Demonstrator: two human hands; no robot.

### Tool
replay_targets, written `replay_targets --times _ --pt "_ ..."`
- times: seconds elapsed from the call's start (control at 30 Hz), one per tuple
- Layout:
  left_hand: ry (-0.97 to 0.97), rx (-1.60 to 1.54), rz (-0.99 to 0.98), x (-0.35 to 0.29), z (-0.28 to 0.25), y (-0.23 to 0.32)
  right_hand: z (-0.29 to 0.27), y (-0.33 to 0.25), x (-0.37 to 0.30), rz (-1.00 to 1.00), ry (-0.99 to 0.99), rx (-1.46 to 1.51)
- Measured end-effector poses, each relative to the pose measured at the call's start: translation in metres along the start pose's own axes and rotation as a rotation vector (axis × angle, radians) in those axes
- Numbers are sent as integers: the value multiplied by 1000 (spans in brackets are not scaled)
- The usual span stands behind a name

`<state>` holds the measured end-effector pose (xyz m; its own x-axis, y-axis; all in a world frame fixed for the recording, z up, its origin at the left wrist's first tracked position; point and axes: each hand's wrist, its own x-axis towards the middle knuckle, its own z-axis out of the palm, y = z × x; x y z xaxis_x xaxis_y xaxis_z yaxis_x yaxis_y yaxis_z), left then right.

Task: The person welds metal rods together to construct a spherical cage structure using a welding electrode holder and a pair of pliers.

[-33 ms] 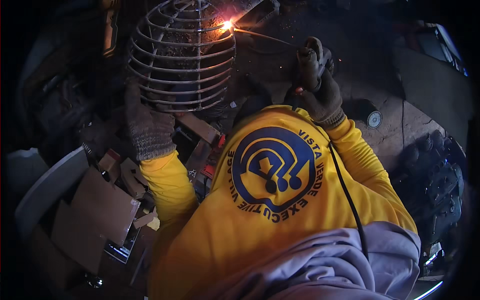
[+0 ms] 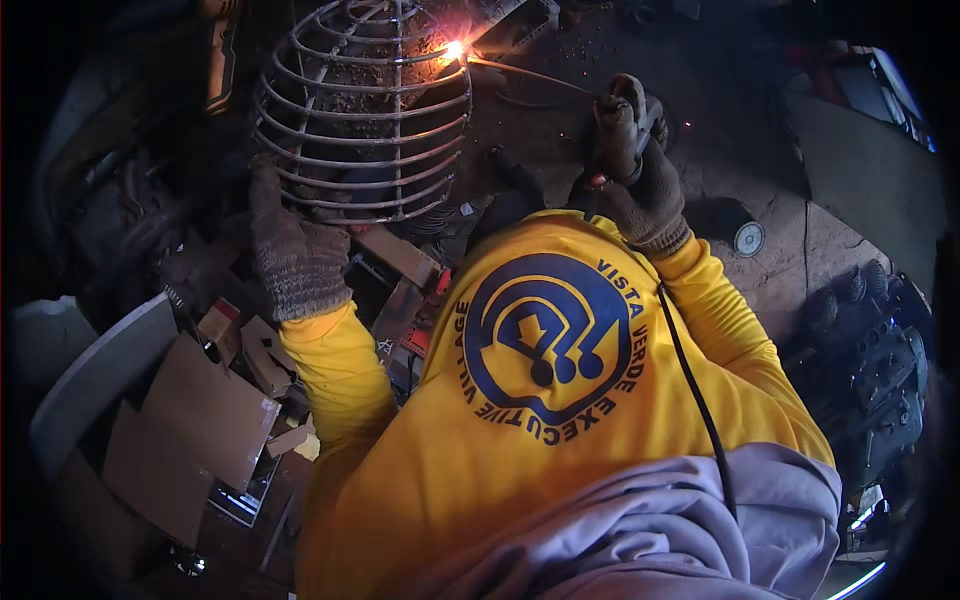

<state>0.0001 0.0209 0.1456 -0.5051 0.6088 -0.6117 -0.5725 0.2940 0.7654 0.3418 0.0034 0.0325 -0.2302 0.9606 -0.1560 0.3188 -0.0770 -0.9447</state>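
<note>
Right hand (image 2: 643,195), brown-gloved, clenches a dark holder (image 2: 617,132); its thin rod (image 2: 540,75) likely distances fingers from the domed grey metal cage's (image 2: 398,150) glare (image 2: 455,50) at two o'clock. Left hand (image 2: 300,255), gloved, at seven; grip I can't tell.

The view's top edge crops the metal cage (image 2: 398,118).

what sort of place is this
Probably a metalworking or welding workshop: a bright, sparking arc glows at the side of a rounded cage of metal rings, and a thin rod runs toward it from the tool in the person's gloved right hand.
</note>
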Motion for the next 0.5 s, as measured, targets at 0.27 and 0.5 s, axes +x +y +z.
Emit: replay_targets --times 0.27,0.5 --pt "67 71 11 -1 2 2 4 3 -3 -8 14 64" --pt "-29 86 -37 -5 1 5 5 5 -1 29 -5 107"
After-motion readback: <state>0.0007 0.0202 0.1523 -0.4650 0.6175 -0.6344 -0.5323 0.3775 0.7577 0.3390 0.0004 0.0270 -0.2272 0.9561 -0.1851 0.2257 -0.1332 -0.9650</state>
